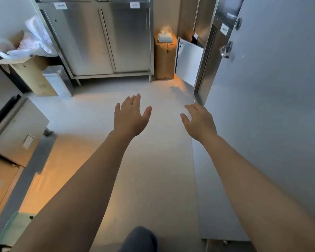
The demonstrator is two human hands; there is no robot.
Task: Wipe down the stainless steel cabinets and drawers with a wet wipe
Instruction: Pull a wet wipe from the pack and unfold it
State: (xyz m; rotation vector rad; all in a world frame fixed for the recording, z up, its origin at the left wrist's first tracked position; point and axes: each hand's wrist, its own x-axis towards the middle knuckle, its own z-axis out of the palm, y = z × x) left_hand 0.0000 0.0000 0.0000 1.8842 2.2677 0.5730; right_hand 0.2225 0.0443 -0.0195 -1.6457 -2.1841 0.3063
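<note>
Head view. Your left hand (130, 118) and right hand (200, 120) are both stretched out over the floor (153, 160), well apart from each other, with the fingers straight and spread. Neither hand holds anything and neither touches a surface.

The wipe pack (165, 37) sits on top of a wooden stand (165, 59) at the far edge of the floor, with one sheet standing up out of its opening. The stand is just beside the right edge of the two-door steel cabinet (105, 42) against the far wall. A small steel door (189, 60) stands ajar to the right of the stand. Steel drawers (18, 131) line the left edge of the floor, the upper one pulled out. A tall steel door (271, 106) runs along the right edge.

Judged progress: the task appears to be at its start. No wipe is in hand, and no wet streaks can be made out on any steel face, though glare makes this uncertain.

Remaining, as judged:
1. Cross to the stand and pull a wipe from the pack.
2. Wipe the cabinet doors.
3. Wipe the drawers at the left edge.
4. Wipe the steel doors on the right.

A cardboard box (29, 73) of plastic bags and a small steel bin (58, 80) stand at the far left corner.
</note>
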